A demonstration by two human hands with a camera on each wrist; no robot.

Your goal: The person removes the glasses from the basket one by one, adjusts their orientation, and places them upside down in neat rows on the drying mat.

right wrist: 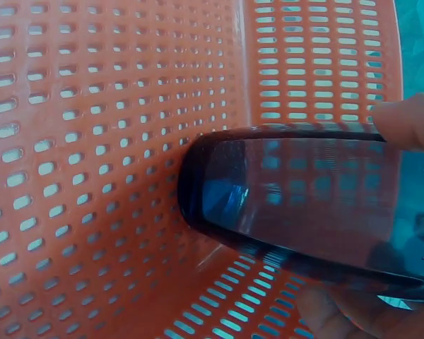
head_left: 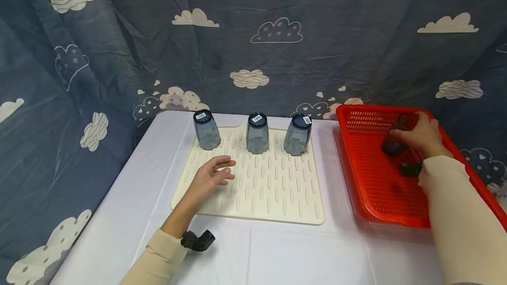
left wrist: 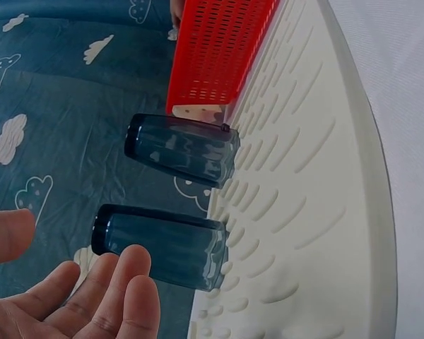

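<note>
My right hand (head_left: 424,137) grips a dark tinted drinking glass (head_left: 393,145) near its upper end, inside the red basket (head_left: 380,188). In the right wrist view the glass (right wrist: 304,198) lies between thumb and fingers, its thick base pointing at the perforated basket floor. My left hand (head_left: 210,176) hovers over the left part of the cream drying mat (head_left: 261,188), fingers loosely bent and holding nothing. Three blue-grey glasses stand upside down along the mat's far edge: a left glass (head_left: 207,133), a middle glass (head_left: 257,135) and a right glass (head_left: 297,137).
A white cloth (head_left: 301,254) covers the table. Behind it hangs a dark blue curtain (head_left: 237,56) with cloud prints. The basket stands to the right of the mat, its walls rising above the table. Black camera mounts sit at both wrists.
</note>
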